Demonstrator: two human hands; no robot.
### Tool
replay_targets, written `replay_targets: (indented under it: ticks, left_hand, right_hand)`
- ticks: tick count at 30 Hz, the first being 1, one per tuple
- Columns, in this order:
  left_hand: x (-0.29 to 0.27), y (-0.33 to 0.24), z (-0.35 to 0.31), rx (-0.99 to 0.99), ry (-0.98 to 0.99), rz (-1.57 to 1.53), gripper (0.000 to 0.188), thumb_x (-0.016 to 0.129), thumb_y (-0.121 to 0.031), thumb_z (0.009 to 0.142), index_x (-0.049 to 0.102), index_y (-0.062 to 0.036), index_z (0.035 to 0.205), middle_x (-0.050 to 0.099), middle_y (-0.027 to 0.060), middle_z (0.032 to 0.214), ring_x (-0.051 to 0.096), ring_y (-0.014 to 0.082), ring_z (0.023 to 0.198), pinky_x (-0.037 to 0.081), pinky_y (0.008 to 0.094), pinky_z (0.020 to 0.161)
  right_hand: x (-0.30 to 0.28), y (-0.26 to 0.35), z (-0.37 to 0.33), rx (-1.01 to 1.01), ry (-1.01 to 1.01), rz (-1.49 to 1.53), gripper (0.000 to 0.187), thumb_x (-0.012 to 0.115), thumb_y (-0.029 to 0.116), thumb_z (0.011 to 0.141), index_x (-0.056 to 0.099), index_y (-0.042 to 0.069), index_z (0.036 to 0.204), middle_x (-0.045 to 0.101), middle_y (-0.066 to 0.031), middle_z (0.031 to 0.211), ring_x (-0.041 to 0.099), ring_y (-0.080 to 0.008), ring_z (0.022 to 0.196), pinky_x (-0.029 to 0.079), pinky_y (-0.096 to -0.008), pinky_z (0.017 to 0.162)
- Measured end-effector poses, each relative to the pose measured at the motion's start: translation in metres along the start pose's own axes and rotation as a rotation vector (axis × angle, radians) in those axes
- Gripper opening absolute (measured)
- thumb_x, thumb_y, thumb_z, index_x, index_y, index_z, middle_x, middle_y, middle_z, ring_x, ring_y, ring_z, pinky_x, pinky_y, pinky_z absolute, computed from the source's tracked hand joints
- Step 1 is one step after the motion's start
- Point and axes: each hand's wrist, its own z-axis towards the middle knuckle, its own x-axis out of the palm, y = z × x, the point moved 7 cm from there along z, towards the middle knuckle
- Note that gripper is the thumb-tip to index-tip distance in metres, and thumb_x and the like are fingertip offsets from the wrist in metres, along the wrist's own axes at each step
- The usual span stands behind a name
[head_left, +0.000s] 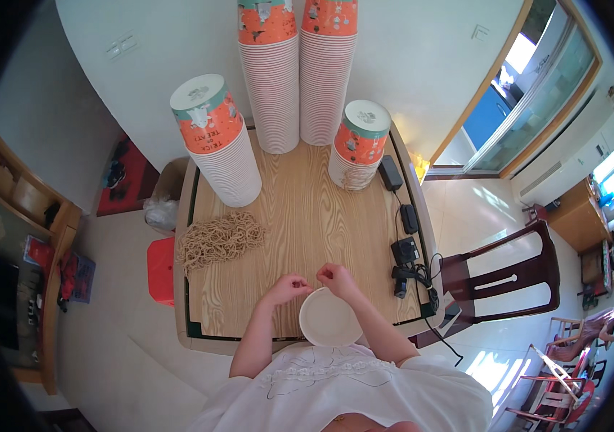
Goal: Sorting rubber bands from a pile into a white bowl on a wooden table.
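Note:
A white paper bucket (330, 318), its open mouth facing up, is close against my body at the table's near edge. My left hand (290, 288) is closed in a pinch just beside the bucket's far left rim. Over the far rim, my right hand (335, 279) pinches with thumb and forefinger, its forearm passing along the bucket's right side. Whatever lies between the fingertips of either hand is too small to make out. A tangled heap of tan twisted cords (222, 241) spreads on the table left of my hands.
Two tall stacks of nested buckets (271, 93) rise at the back of the wooden table (299, 216). A shorter stack (224, 158) leans at left; a small one (361, 144) stands right. Black adapters and cables (405, 252) line the right edge. A dark chair (508, 281) stands beyond.

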Motion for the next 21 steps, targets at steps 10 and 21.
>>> replay_targets:
  ticks: [10,21]
  left_hand:
    - [0.028,0.028,0.017,-0.060,-0.174,-0.256,0.008,0.061,-0.010,0.077,0.061,-0.0021,0.079,0.059,0.0009,0.068,0.053,0.0068,0.061,0.044,0.0215,0.054]
    - [0.030,0.013,0.021,0.008,-0.166,-0.322,0.006,0.057,-0.002,0.076,0.062,-0.0018,0.078,0.061,0.0036,0.072,0.056,0.0089,0.066,0.046,0.0217,0.060]
  right_hand:
    - [0.001,-0.021,0.004,0.111,0.197,0.171,0.007,0.061,0.007,0.074,0.060,0.001,0.077,0.060,-0.0052,0.069,0.054,-0.0101,0.063,0.045,-0.0237,0.057]
    - [0.000,-0.032,0.005,0.120,0.090,0.165,0.008,0.060,0.009,0.072,0.061,0.001,0.075,0.061,-0.0081,0.065,0.057,-0.0138,0.060,0.045,-0.0275,0.054]
